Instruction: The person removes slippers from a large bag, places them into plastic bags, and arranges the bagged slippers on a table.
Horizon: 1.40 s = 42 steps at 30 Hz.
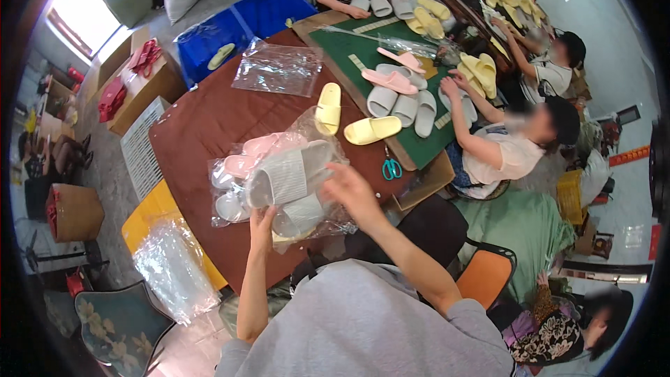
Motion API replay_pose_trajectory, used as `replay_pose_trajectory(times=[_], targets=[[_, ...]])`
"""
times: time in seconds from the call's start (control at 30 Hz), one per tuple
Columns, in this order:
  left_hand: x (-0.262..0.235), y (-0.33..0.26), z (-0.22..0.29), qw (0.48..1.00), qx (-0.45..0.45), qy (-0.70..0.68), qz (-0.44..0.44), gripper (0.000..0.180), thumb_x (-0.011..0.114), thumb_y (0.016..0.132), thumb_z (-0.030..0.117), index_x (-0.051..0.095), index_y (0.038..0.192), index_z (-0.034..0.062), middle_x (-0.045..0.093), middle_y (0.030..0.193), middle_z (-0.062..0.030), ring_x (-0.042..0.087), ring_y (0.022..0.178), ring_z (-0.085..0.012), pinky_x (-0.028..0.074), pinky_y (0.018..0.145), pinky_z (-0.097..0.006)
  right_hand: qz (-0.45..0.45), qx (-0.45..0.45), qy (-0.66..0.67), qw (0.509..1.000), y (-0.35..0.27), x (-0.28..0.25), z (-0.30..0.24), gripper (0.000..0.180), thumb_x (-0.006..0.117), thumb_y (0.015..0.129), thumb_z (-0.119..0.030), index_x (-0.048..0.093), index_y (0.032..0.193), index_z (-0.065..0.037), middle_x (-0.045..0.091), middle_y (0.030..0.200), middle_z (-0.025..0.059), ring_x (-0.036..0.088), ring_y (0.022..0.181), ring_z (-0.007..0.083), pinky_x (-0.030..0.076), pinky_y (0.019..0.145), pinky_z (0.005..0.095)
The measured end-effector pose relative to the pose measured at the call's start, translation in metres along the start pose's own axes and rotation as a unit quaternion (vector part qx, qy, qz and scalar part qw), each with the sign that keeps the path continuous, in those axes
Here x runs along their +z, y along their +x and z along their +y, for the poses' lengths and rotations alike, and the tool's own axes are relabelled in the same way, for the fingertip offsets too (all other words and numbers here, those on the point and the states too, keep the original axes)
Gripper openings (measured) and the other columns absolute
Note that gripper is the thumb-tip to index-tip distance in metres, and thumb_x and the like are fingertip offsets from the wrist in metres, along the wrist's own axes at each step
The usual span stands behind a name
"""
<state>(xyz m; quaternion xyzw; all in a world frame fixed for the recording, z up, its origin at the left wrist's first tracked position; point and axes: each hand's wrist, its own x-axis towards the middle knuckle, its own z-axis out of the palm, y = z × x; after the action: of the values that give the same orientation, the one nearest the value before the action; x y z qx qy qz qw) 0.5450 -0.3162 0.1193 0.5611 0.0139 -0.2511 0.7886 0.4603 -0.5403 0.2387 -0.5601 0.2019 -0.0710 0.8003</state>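
Note:
A pair of grey slippers (289, 178) sits in a clear plastic bag (317, 132) that I hold above the brown table (202, 126). My left hand (263, 227) grips the bag and slippers from below. My right hand (352, 188) holds the bag's right side by the slippers' toe end. Just left of them lie pink slippers in a clear bag (244, 157) and another bagged pale pair (230, 206). Two loose yellow slippers (328, 106) (372, 130) lie further back on the table.
Scissors (391, 167) lie by the green mat (363, 45), which holds pink and grey slippers. A stack of clear bags (278, 68) lies at the far side. Other people work at the right and far end. More bags (174, 272) lie on a yellow crate at left.

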Motion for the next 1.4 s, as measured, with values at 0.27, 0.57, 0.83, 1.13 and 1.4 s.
replay_pose_trajectory(times=[0.27, 0.57, 0.83, 1.13, 1.4], targets=[[-0.04, -0.017, 0.02, 0.982, -0.103, -0.148, 0.056, 0.028, 0.055, 0.093, 0.016, 0.049, 0.118, 0.0043, 0.059, 0.11, -0.0081, 0.059, 0.099, -0.019, 0.051, 0.084, -0.036, 0.075, -0.174, -0.312, 0.931, 0.037, -0.076, 0.018, 0.02, 0.051, 0.089, -0.004, 0.063, 0.105, -0.001, 0.062, 0.102, 0.0081, 0.06, 0.092, 0.0173, 0.047, 0.081, 0.0286], [-0.015, -0.031, 0.029, 0.984, -0.051, -0.154, 0.072, 0.043, 0.051, 0.093, 0.027, 0.041, 0.129, 0.0049, 0.056, 0.119, -0.0112, 0.057, 0.107, -0.0255, 0.05, 0.09, -0.041, -0.103, 0.11, -0.054, 0.987, 0.1, -0.097, -0.012, 0.029, 0.045, 0.094, -0.009, 0.051, 0.121, -0.003, 0.063, 0.101, 0.0096, 0.062, 0.074, 0.0122, 0.05, 0.062, 0.0242], [0.025, -0.032, 0.032, 0.971, -0.029, -0.186, 0.149, 0.038, 0.05, 0.095, 0.022, 0.042, 0.129, 0.0056, 0.056, 0.118, -0.0091, 0.058, 0.104, -0.0232, 0.051, 0.087, -0.039, -0.532, 0.129, -0.215, 0.808, 0.113, -0.105, -0.085, 0.021, 0.055, 0.092, -0.013, 0.066, 0.108, -0.004, 0.066, 0.092, 0.0019, 0.057, 0.078, 0.0099, 0.045, 0.074, 0.0236], [0.025, -0.027, 0.037, 0.967, -0.059, -0.218, 0.12, 0.042, 0.05, 0.094, 0.027, 0.04, 0.13, 0.007, 0.057, 0.119, -0.0114, 0.059, 0.104, -0.0255, 0.052, 0.087, -0.042, -0.347, -0.191, -0.391, 0.831, 0.112, -0.104, -0.083, 0.083, 0.081, 0.061, -0.009, 0.047, 0.135, -0.022, 0.032, 0.117, 0.0082, 0.046, 0.093, 0.0193, 0.047, 0.083, 0.0296], [-0.005, -0.035, 0.026, 0.961, -0.113, -0.22, 0.12, 0.046, 0.048, 0.095, 0.033, 0.044, 0.128, 0.0019, 0.057, 0.12, -0.016, 0.059, 0.106, -0.0296, 0.05, 0.091, -0.044, -0.385, -0.035, -0.361, 0.848, 0.092, -0.097, -0.069, 0.083, 0.075, 0.068, -0.011, 0.036, 0.141, -0.02, 0.04, 0.123, 0.0136, 0.053, 0.099, 0.0222, 0.048, 0.089, 0.034]])
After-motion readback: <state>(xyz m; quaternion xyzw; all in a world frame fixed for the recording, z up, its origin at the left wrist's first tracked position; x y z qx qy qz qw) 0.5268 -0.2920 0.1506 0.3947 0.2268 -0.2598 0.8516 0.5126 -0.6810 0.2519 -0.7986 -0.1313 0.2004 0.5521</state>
